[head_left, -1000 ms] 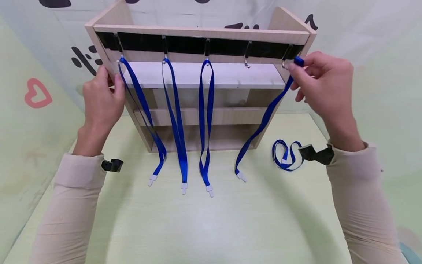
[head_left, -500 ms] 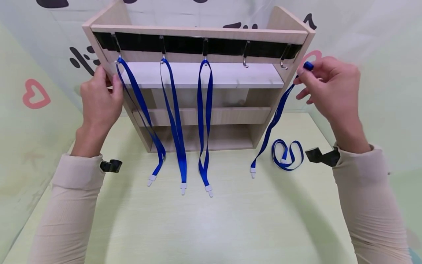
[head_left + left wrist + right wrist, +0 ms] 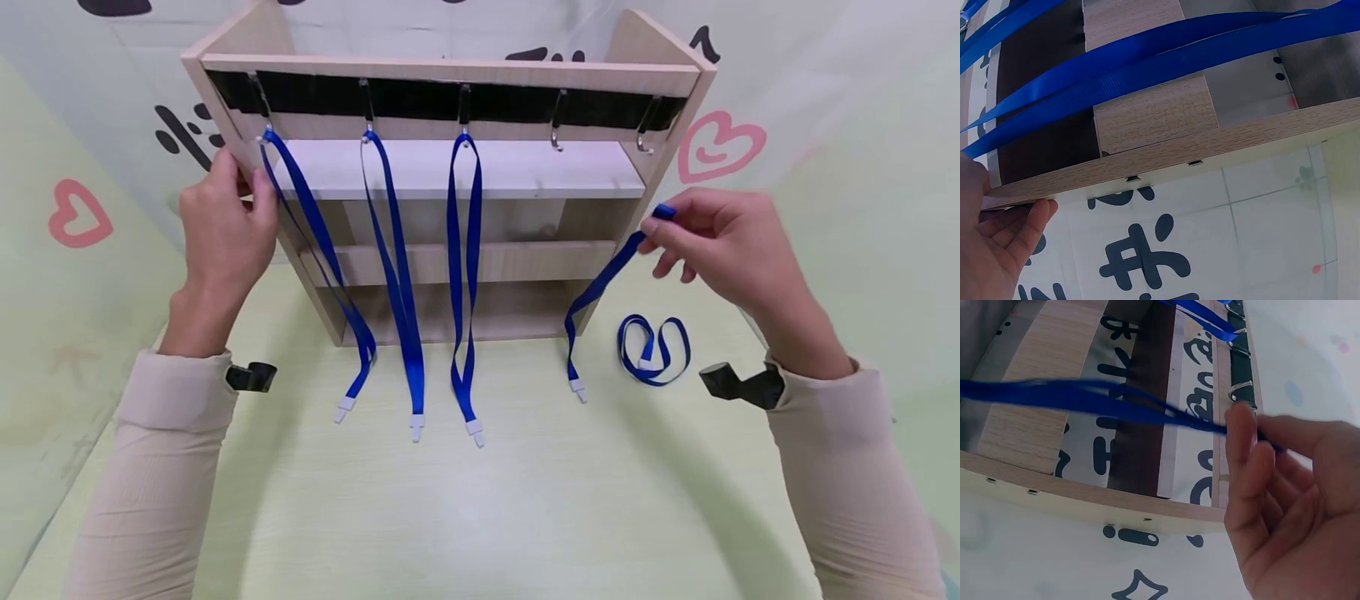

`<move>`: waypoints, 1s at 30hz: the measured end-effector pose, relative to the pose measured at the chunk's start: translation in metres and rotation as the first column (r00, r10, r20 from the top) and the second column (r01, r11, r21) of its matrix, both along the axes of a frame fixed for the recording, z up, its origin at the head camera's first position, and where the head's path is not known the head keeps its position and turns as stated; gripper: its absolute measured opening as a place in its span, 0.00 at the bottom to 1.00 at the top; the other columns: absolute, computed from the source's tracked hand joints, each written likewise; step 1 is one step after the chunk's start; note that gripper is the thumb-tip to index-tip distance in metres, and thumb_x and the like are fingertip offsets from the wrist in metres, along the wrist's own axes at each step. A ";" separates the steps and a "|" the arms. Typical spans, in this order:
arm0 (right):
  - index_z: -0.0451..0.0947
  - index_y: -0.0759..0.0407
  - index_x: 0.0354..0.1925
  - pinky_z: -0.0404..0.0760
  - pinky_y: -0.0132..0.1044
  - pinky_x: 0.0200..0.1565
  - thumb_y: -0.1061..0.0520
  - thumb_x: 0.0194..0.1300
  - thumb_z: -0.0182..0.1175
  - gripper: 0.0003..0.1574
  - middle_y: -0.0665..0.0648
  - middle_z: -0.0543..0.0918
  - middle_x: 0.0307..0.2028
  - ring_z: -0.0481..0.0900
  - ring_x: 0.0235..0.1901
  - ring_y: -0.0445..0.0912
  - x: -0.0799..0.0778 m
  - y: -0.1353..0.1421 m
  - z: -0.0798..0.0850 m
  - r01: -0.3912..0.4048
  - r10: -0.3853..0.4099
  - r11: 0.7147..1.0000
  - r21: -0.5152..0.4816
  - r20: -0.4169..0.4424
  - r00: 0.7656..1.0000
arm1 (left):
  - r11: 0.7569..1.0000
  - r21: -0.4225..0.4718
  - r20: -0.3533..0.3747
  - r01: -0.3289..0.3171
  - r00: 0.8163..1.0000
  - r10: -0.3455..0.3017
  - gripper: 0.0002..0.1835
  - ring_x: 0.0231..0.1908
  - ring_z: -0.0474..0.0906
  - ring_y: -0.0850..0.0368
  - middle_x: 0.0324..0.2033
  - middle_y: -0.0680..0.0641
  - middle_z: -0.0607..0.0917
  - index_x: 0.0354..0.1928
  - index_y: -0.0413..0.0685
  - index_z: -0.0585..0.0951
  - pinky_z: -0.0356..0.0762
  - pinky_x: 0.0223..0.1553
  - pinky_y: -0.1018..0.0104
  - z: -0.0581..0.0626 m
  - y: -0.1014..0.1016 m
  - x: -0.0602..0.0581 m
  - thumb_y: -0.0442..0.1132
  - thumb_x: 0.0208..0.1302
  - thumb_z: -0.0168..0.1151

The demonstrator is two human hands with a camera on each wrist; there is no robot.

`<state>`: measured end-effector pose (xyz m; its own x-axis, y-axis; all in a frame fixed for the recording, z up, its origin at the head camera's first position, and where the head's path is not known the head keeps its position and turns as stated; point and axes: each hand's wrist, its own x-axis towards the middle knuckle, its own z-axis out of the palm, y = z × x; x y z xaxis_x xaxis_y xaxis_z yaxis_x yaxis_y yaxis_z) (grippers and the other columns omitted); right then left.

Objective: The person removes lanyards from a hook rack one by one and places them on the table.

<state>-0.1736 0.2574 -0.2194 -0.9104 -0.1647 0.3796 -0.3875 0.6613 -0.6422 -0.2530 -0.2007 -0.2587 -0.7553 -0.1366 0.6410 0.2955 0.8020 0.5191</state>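
Note:
My right hand (image 3: pixel 723 242) pinches the top of a blue lanyard (image 3: pixel 603 279) between thumb and index finger, to the right of the wooden shelf (image 3: pixel 442 65). The strap slants down and left to its white clip (image 3: pixel 576 390). In the right wrist view the lanyard (image 3: pixel 1104 403) stretches left from my fingertips. My left hand (image 3: pixel 227 229) grips the left side panel, and the left wrist view shows fingers on both faces of this panel (image 3: pixel 1166 150). Three blue lanyards hang from the left and middle hooks, among them one (image 3: pixel 474 221) at the centre.
Two bare metal hooks, one (image 3: pixel 557 133) right of centre and another (image 3: pixel 645 137) at the far right, project from the black strip (image 3: pixel 510 104). A coiled blue lanyard (image 3: pixel 678 333) lies on the pale green table (image 3: pixel 450 517). Printed fabric walls surround the shelf.
My right hand first moves right, away from the far right hook, then down with the lanyard. The lanyard's clip end swings right. My left hand stays on the side panel.

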 end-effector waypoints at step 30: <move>0.82 0.60 0.41 0.80 0.35 0.26 0.54 0.69 0.63 0.10 0.53 0.84 0.28 0.83 0.24 0.45 -0.026 0.039 -0.050 -0.154 -0.004 0.919 0.364 0.398 0.918 | 1.000 0.003 -0.005 -0.001 1.000 0.001 0.23 0.49 0.85 0.44 0.47 0.36 0.87 0.53 0.32 0.77 0.83 0.52 0.56 0.000 0.000 0.000 0.46 0.75 0.45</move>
